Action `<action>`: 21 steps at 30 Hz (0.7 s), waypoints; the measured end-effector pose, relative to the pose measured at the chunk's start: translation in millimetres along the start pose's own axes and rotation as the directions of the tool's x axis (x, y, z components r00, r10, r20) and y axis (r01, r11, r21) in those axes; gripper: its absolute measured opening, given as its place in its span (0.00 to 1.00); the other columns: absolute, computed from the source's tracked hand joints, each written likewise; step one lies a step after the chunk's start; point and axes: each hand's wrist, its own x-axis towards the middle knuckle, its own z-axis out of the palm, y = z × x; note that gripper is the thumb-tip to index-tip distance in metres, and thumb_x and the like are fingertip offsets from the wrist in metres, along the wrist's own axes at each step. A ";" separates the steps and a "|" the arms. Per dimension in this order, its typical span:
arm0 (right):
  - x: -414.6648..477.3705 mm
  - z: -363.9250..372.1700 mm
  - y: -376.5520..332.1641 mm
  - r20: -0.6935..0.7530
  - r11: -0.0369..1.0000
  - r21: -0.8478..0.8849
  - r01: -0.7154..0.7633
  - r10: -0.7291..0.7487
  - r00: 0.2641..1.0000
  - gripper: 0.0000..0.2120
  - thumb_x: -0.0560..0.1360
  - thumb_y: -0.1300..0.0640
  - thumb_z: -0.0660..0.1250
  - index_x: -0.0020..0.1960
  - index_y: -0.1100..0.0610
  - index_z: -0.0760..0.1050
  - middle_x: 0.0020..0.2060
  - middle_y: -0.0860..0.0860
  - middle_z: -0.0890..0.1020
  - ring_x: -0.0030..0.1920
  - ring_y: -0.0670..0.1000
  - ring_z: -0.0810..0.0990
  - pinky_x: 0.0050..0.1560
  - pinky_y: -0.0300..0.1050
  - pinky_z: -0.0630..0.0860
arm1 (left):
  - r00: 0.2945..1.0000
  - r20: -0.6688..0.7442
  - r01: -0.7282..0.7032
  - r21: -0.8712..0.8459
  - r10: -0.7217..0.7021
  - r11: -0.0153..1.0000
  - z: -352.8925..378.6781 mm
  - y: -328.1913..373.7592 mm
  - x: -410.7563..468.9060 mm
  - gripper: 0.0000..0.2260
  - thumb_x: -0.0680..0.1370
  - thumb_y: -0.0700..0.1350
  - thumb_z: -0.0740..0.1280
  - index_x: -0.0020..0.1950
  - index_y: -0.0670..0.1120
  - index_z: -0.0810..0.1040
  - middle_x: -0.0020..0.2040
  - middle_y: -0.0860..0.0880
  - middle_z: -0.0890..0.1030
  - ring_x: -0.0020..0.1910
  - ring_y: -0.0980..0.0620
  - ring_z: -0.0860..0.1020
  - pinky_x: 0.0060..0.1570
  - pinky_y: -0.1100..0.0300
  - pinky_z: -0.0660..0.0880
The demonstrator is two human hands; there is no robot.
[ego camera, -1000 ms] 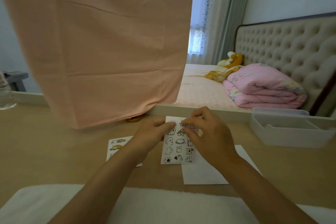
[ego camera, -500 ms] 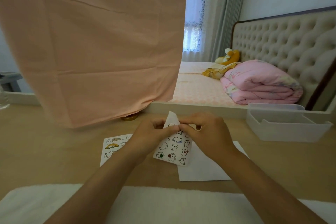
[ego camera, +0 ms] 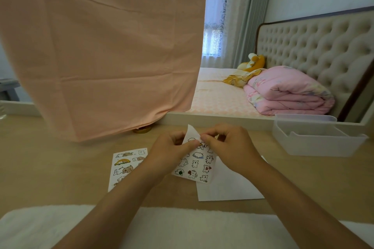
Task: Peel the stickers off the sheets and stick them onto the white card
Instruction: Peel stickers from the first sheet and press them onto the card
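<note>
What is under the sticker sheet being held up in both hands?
The sticker sheet, pinched by the left hand and right hand, hangs over the wooden table and the white card's left edge. Whether the card's covered corner bears stickers cannot be seen.

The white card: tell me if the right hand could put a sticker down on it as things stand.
Probably yes. The right hand hangs just above the white card, whose near part lies bare. The held sticker sheet overlaps only its left edge.
</note>
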 end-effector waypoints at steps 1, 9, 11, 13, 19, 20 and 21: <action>0.3 -0.5 -0.3 -0.006 1.000 -0.018 -0.003 0.003 1.000 0.04 0.75 0.51 0.73 0.44 0.42 0.85 0.36 0.36 0.82 0.32 0.44 0.77 0.39 0.51 0.80 | 1.000 -0.004 -0.006 0.003 0.006 1.000 0.6 -0.1 -0.1 0.05 0.78 0.43 0.71 0.53 0.47 0.84 0.44 0.50 0.87 0.41 0.53 0.86 0.35 0.65 0.79; 1.4 -8.5 -1.6 -0.030 0.996 -0.086 0.038 -0.040 0.999 0.12 0.77 0.48 0.70 0.61 0.43 0.80 0.51 0.39 0.81 0.35 0.36 0.74 0.45 0.43 0.77 | 1.000 0.004 -0.022 -0.040 0.022 0.999 -0.3 1.7 0.6 0.08 0.79 0.40 0.70 0.56 0.49 0.83 0.47 0.52 0.87 0.45 0.53 0.86 0.38 0.64 0.79; 3.8 -13.5 -2.6 0.047 1.000 -0.022 -0.019 0.020 0.999 0.07 0.77 0.52 0.70 0.54 0.44 0.83 0.42 0.39 0.83 0.35 0.36 0.77 0.44 0.43 0.77 | 0.999 0.030 -0.020 -0.006 0.020 1.000 -3.7 5.2 0.2 0.08 0.78 0.39 0.70 0.55 0.49 0.82 0.47 0.53 0.87 0.45 0.54 0.86 0.38 0.65 0.79; 4.0 -16.1 -5.5 0.118 1.000 -0.005 -0.010 0.011 0.993 0.06 0.78 0.54 0.70 0.50 0.45 0.84 0.39 0.37 0.83 0.39 0.36 0.79 0.44 0.43 0.77 | 0.997 0.073 -0.020 0.046 0.017 0.999 -9.8 10.5 0.7 0.06 0.79 0.41 0.69 0.54 0.48 0.82 0.47 0.53 0.87 0.46 0.56 0.85 0.41 0.67 0.77; 2.3 -16.2 -13.1 0.090 0.972 -0.140 0.189 -0.178 0.980 0.09 0.78 0.54 0.69 0.56 0.44 0.81 0.49 0.39 0.79 0.44 0.40 0.78 0.47 0.44 0.79 | 0.994 0.105 -0.034 0.133 0.020 0.991 -17.3 21.2 2.6 0.04 0.79 0.41 0.69 0.47 0.43 0.83 0.43 0.49 0.87 0.42 0.56 0.84 0.39 0.71 0.76; 1.8 -14.9 -13.4 0.045 0.959 -0.167 0.228 -0.223 0.974 0.11 0.77 0.54 0.70 0.58 0.45 0.80 0.52 0.40 0.77 0.43 0.38 0.76 0.46 0.39 0.77 | 0.996 0.088 -0.029 0.127 0.018 0.992 -15.0 20.1 2.5 0.04 0.79 0.41 0.69 0.47 0.43 0.83 0.42 0.49 0.87 0.42 0.55 0.84 0.40 0.71 0.76; 1.1 -13.4 -13.5 -0.007 0.950 -0.184 0.251 -0.256 0.967 0.12 0.76 0.55 0.72 0.59 0.47 0.80 0.54 0.42 0.74 0.42 0.37 0.75 0.45 0.34 0.74 | 0.998 0.053 -0.021 0.105 0.016 0.994 -12.7 17.3 3.5 0.04 0.79 0.41 0.69 0.47 0.44 0.83 0.42 0.49 0.87 0.42 0.54 0.83 0.41 0.69 0.77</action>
